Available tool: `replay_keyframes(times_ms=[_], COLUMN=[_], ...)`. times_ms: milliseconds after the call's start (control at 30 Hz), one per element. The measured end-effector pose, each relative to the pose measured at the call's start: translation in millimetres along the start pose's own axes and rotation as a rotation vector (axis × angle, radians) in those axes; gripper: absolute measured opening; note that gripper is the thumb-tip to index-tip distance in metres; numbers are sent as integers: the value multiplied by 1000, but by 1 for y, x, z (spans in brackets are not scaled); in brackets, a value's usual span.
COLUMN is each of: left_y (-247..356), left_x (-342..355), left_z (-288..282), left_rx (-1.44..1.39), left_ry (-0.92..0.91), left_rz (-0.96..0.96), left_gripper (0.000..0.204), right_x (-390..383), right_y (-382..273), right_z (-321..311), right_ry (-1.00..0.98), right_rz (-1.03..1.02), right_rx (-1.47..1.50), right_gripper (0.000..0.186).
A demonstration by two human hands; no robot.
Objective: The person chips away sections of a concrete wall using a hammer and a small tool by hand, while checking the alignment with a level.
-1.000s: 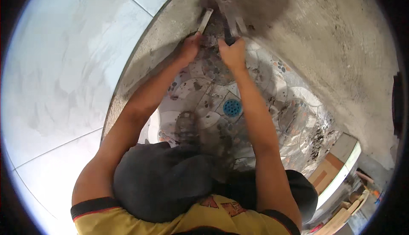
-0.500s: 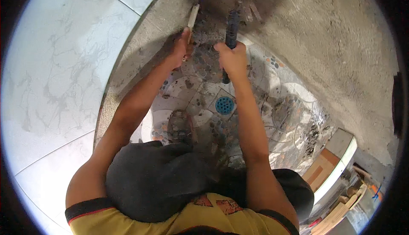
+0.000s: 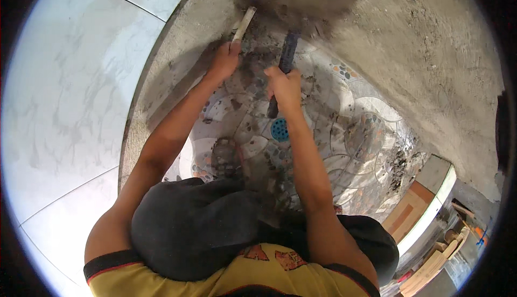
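My left hand (image 3: 224, 61) is closed around a pale, narrow stick-like tool (image 3: 245, 23), whose far end points at the foot of the wall. To its right, my right hand (image 3: 285, 88) grips a thick black bar-shaped tool (image 3: 288, 49) with a ribbed surface. That tool slants up and away, and its near end sticks out below the fist, just above a round blue drain cover (image 3: 279, 129). Whether it has a head at the far end cannot be made out. The two tools are apart. Under both hands lies a dirty pebble-patterned tile floor (image 3: 328, 130).
A rough cement wall (image 3: 420, 65) rises at the right, with a dark damp patch at the far end. Along the left runs a cement edge beside large pale tiles (image 3: 75, 98). Dark rubble (image 3: 398, 168) and wood pieces (image 3: 431, 270) lie at the right. My knees are bent close below.
My right hand and the black tool have come nearer to me and slightly left. The left hand has shifted only a little, still gripping the pale tool.
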State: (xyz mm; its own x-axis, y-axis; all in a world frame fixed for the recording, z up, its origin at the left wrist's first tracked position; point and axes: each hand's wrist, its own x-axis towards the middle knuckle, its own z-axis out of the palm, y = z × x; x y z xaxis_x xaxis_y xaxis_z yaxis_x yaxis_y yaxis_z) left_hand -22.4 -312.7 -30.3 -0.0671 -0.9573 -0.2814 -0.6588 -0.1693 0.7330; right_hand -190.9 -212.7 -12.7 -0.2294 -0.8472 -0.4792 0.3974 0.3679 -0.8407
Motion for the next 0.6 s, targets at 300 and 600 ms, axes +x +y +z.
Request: replay_keyframes(times_ms=[300, 600], left_y=[-8, -41], left_x=[0, 15], left_z=[-5, -18], left_rx=[61, -189], left_ry=[65, 14], left_rz=[88, 78], left_gripper=[53, 53], right_x=[31, 45], right_y=[22, 11], right_z=[29, 64], right_ry=[118, 101], right_rz=[-280, -259], right_rx=[-65, -240], right_gripper=[17, 26])
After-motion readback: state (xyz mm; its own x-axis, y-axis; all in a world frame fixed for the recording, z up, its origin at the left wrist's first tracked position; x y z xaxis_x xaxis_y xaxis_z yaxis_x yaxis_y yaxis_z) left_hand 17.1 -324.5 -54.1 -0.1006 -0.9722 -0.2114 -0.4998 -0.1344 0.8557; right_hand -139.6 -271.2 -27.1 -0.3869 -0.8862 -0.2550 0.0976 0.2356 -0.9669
